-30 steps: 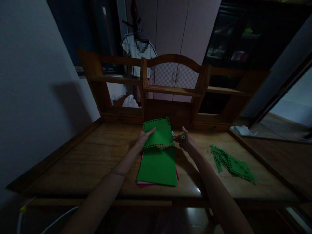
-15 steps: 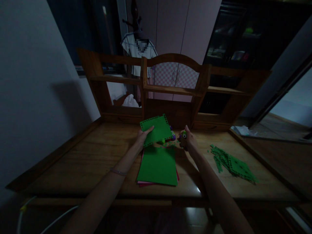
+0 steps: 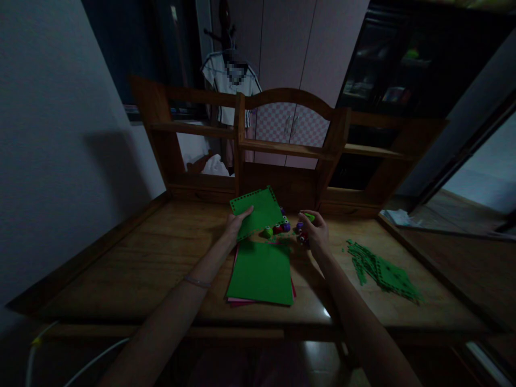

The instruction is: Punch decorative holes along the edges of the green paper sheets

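Note:
My left hand (image 3: 238,221) is closed on a green sheet of paper (image 3: 260,208), thumb on top; dark punched marks run along its edges. The sheet is tilted above the far end of a stack of green paper (image 3: 262,274). In my right hand (image 3: 317,230), between thumb and fingers, is a small bright green paper punch (image 3: 309,217), partly hidden. Just below that hand are a purple punch (image 3: 299,228) and a red punch (image 3: 303,238) with eye-like dots. By the sheet's right corner stand a green punch (image 3: 267,232), a red one (image 3: 278,229) and a purple one (image 3: 286,226).
Green cut scraps (image 3: 285,236) lie beyond the stack. At the right is a heap of perforated green sheets and strips (image 3: 382,271). A wooden shelf unit (image 3: 286,145) rises along the back of the wooden desk (image 3: 153,258). Pink sheets show beneath the stack.
My right hand has turned and its fingers have shifted, so the green punch now shows in it. The sheet in my left hand has moved slightly left, baring more of the punches behind.

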